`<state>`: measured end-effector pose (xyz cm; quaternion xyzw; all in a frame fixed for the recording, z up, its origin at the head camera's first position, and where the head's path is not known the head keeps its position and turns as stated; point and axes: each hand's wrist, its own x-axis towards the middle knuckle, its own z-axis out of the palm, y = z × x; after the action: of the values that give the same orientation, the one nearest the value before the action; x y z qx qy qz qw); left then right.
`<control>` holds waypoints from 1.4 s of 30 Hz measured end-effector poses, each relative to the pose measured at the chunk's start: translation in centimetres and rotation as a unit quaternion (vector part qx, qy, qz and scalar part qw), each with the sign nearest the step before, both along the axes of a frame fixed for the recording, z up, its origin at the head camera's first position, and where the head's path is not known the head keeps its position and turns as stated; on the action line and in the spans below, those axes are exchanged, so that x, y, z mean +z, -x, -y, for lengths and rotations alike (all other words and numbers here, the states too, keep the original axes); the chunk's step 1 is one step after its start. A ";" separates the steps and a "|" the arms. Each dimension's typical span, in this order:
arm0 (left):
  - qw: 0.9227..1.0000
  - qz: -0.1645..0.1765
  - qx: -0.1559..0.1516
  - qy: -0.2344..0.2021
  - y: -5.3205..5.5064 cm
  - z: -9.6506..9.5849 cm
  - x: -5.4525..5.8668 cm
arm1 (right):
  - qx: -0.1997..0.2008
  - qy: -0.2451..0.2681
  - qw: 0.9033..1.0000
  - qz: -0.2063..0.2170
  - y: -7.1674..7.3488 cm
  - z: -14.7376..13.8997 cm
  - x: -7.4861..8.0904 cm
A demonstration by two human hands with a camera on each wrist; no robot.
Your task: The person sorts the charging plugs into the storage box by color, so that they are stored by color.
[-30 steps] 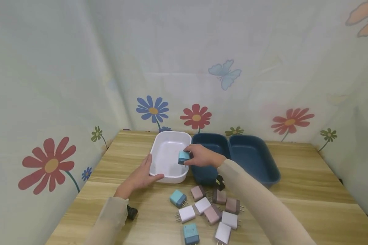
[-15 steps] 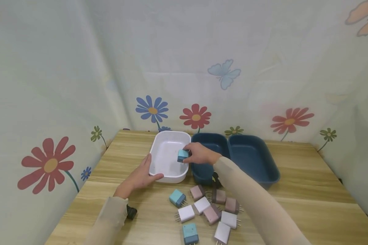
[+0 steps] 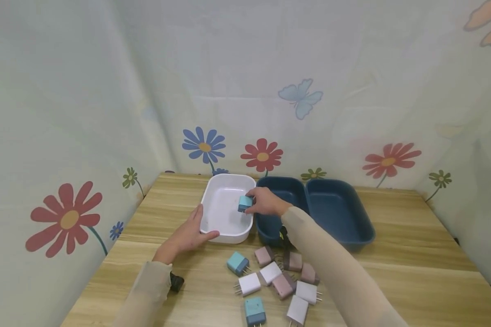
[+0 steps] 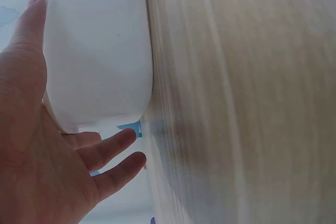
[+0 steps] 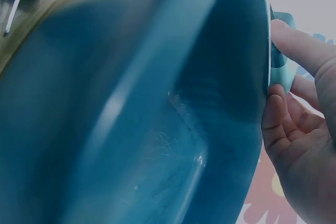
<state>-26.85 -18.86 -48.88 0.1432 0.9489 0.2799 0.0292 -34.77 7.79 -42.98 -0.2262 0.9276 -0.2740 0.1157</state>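
My right hand pinches a teal charger plug between thumb and fingers. In the head view the plug overlaps the right part of the white bin, prongs pointing down. From the right wrist view, the plug shows past the rim of a dark blue bin, my fingers right at that rim. My left hand rests against the white bin's near left corner, thumb along the front rim. Its fingers spread out loosely around the bin's end in the left wrist view.
A second dark blue bin stands at the right of the row. In front of the bins lie several loose charger plugs: teal, white and pink. A flowered cloth hangs behind the wooden table.
My right hand has shifted slightly away from me with the teal charger plug over the white bin. My left hand has stayed at the bin's corner.
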 end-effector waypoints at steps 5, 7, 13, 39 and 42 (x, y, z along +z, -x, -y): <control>1.000 -0.001 -0.001 -0.003 0.1 0.1 0.0 | -0.016 0.006 1.000 -0.001 0.4 0.2 -0.3; 1.000 0.000 -0.001 -0.003 0.1 0.1 0.0 | -0.019 0.005 1.000 -0.005 0.5 0.2 -0.4; 1.000 -0.004 0.001 0.002 0.1 0.1 0.0 | -0.026 0.010 1.000 -0.014 0.6 0.2 -0.2; 1.000 -0.005 0.002 -0.013 0.3 0.2 -0.4 | 0.128 0.038 0.986 -0.103 -5.0 -4.4 1.2; 1.000 -0.007 -0.001 -0.012 0.4 0.1 -0.6 | 0.153 0.037 0.982 -0.105 -6.5 -4.6 1.0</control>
<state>-27.21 -18.92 -49.44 0.1463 0.9456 0.2897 0.0211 -28.30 12.44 -41.96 -0.3968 0.8782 -0.2622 0.0500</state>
